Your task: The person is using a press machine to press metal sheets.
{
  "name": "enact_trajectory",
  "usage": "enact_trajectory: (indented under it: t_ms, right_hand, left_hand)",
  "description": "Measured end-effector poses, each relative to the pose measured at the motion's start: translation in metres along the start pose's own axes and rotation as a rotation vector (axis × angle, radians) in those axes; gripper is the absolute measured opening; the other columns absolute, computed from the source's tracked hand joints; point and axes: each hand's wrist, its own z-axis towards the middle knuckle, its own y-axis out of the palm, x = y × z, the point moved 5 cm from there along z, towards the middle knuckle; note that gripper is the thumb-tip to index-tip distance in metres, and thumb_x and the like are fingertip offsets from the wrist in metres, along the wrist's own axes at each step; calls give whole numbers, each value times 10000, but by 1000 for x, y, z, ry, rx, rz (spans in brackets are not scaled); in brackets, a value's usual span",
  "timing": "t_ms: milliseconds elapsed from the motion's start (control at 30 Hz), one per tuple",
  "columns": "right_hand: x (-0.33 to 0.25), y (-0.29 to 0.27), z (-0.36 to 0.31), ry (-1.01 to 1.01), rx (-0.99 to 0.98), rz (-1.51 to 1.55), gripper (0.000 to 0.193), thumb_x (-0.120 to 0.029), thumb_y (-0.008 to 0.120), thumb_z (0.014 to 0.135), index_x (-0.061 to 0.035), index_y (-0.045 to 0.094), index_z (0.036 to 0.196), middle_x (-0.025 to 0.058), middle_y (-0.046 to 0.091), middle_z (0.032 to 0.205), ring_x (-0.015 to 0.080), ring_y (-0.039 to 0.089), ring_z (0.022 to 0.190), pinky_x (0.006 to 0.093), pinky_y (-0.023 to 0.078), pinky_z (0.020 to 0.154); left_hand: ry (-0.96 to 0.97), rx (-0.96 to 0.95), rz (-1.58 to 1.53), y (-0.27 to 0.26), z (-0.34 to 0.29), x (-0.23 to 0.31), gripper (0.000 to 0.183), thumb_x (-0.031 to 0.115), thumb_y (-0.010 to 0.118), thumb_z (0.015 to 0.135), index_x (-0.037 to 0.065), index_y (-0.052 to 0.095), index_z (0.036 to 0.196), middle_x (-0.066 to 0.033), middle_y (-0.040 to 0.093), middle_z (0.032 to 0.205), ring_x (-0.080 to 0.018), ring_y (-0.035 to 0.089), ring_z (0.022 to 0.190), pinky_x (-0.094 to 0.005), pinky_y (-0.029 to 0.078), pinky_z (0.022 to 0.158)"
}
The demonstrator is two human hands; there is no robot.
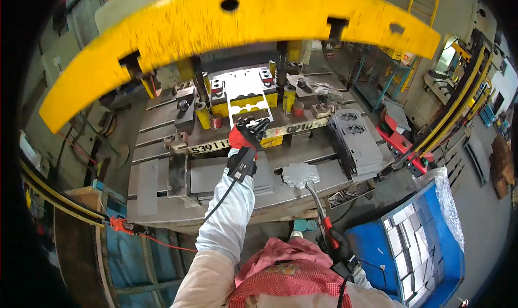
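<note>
My left hand, in a black and red glove, is at the near end of a bright flat metal strip with cut-outs. Its fingers are closed at the strip's near edge and partly hide it. The strip lies over the yellow-sided die in the press. Low on the right, my right hand, in a black glove, is closed round red-handled tongs. The tongs' tip meets the edge of a small grey metal piece at the front of the press bed; whether the jaws grip it I cannot tell.
A yellow press beam arches overhead. Grey metal blanks are stacked on the bed's right, and flat plates lie at its front left. A blue bin of metal pieces stands at lower right. A cable runs along my left forearm.
</note>
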Motion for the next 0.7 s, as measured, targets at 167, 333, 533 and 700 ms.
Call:
enact_trajectory:
  t_ms: [167, 333, 533, 700]
  right_hand:
    - [-38, 31, 27, -25, -165, -182, 507, -395, 515, 793, 5, 458, 1099, 65, 553, 711, 109, 486, 495, 228, 377, 432]
    - [-138, 97, 109, -367, -330, -485, 518, -318, 509, 810, 11, 403, 1195, 52, 549, 715, 97, 490, 522, 227, 395, 460]
    - [-216, 196, 256, -331, -490, -480, 392, -315, 483, 849, -37, 502, 1124, 29, 567, 762, 69, 491, 561, 210, 404, 509]
    - [-221, 224, 303, -195, -425, -317, 339, -386, 537, 804, -111, 539, 1001, 32, 570, 673, 94, 519, 530, 199, 402, 460]
  left_hand:
    - [181, 6, 329, -37, 12, -11, 330, 263, 566, 776, -7, 505, 954, -177, 601, 855, -316, 610, 793, -377, 520, 682]
    - [-212, 69, -501, 26, -30, 12, 303, 246, 417, 879, -37, 455, 980, -292, 541, 963, -422, 570, 889, -457, 516, 764]
    - [-128, 62, -267, 11, -25, 12, 288, 220, 429, 873, -10, 417, 1046, -329, 535, 967, -420, 576, 885, -443, 524, 754]
    - [-258, 152, -391, 20, -32, 13, 291, 225, 437, 871, 13, 427, 1071, -278, 568, 946, -382, 608, 789, -418, 543, 692]
